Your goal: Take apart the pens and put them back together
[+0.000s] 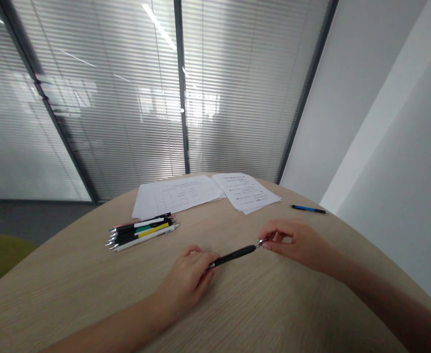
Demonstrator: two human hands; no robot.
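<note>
A black pen lies slantwise between my two hands, low over the wooden table. My left hand is closed round one end of it and hides that end. At the other end, the thumb and fingers of my right hand pinch a small silver tip piece. Whether this piece is joined to the barrel or apart from it, I cannot tell. To the left of my left hand lies a bundle of several pens, black, white, yellow and green, side by side.
Printed sheets of paper lie toward the far edge of the table, with another printed page beside them. A blue and black pen rests near the right edge. Behind stands a glass partition with blinds; a white wall borders the right.
</note>
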